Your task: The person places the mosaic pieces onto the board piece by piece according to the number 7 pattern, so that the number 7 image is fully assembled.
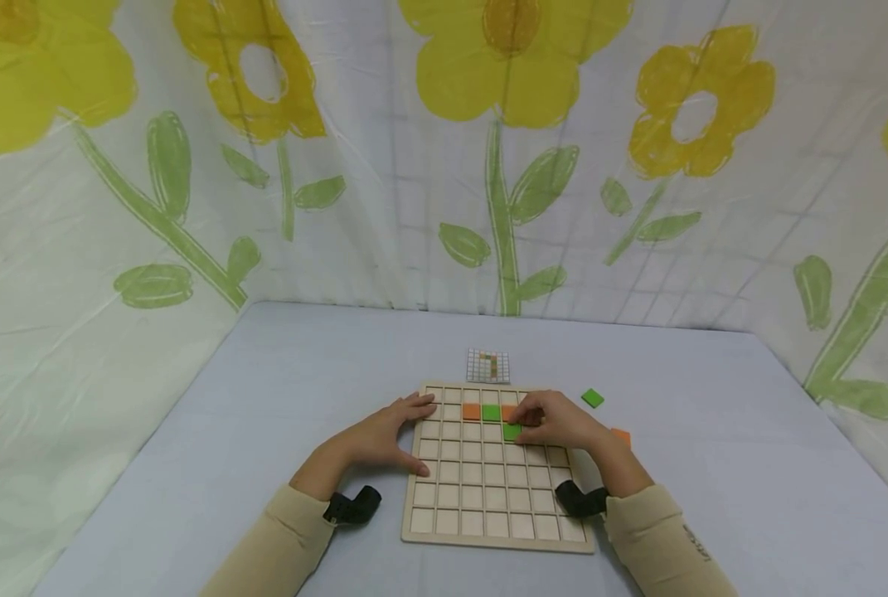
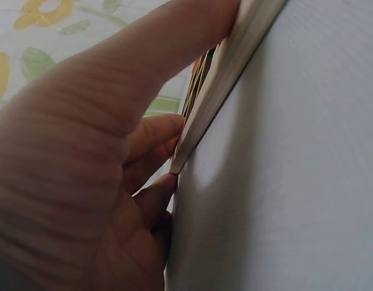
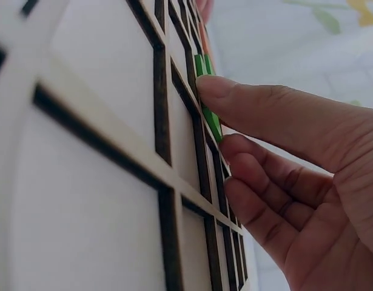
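Note:
A wooden grid board [image 1: 460, 499] lies on the table, with orange and green square tiles in cells of an upper row. My right hand [image 1: 558, 421] pinches a green tile [image 1: 511, 433] between thumb and fingers, at a cell just below that row's right end. The right wrist view shows the thumb on this green tile [image 3: 211, 118], which sits at the grid; whether it lies fully in its cell I cannot tell. My left hand [image 1: 376, 435] rests on the board's left edge, thumb and fingers spread apart. In the left wrist view its fingers touch the board's rim [image 2: 204, 109].
Behind the board lies a small pattern card [image 1: 488, 366] with a coloured grid. To the right are a loose green tile [image 1: 592, 398] and an orange tile [image 1: 622, 436], partly hidden by the right wrist. A flowered curtain [image 1: 369, 166] hangs behind the table.

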The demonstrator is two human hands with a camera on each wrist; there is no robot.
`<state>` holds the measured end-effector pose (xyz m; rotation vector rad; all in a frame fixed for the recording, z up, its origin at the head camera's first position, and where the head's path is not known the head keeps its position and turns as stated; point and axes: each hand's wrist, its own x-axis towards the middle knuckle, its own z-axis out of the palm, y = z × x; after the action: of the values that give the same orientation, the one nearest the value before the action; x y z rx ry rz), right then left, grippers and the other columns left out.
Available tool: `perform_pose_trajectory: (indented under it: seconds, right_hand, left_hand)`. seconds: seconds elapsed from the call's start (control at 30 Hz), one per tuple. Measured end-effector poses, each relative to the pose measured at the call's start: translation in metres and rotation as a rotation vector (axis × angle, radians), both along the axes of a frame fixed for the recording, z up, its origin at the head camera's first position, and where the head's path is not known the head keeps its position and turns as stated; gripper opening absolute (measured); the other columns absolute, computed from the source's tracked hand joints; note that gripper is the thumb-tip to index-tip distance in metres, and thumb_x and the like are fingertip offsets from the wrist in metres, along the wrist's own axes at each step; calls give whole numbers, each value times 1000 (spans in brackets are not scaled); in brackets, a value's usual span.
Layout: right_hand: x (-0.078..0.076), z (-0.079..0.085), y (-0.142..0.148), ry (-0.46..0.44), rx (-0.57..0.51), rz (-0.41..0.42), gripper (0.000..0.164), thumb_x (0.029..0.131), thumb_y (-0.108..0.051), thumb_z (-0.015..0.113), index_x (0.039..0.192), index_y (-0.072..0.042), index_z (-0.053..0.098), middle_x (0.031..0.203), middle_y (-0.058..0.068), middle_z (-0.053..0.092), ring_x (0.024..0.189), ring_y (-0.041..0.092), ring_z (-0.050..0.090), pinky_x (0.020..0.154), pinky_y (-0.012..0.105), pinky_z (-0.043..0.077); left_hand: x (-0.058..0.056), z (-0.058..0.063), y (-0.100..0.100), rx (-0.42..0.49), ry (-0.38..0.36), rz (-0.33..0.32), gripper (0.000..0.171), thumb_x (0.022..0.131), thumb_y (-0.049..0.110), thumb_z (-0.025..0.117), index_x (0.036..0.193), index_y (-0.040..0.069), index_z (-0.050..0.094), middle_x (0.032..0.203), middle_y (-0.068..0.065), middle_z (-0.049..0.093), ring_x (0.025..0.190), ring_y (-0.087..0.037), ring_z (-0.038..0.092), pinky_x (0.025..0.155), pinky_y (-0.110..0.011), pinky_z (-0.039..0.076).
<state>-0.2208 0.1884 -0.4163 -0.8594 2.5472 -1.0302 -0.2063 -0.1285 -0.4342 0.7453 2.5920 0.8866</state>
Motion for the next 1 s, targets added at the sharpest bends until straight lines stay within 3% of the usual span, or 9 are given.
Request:
perform_pose_trajectory:
  seconds: [0.3,0.67,1.0]
  right_hand:
    - [0,10,9,46,28,-39,24,80,-21,73,99,-7,69,97,4,63,83,12,56,72,23,50]
    - [7,18,51,53,13,-155,32,78,-20,75,103,-2,67,89,7,62,76,7,53,67,23,48]
    - [20,21,86,39,64,-279,32,79,-24,74,103,-4,67,97,7,64,86,14,57,72,21,49]
  left_hand:
    - [0,-2,1,1,9,-6,95,65,48,81,143,18,38,155,6,23,146,-26,11,117,-51,15]
    - [0,-1,0,-1,10,-7,94,65,47,81,143,18,38,155,6,23,146,-26,11,117,-51,15]
    - [0,-2,0,-10,21,-9,93,66,48,81,143,18,39,155,5,23,145,-28,11,116,-52,17]
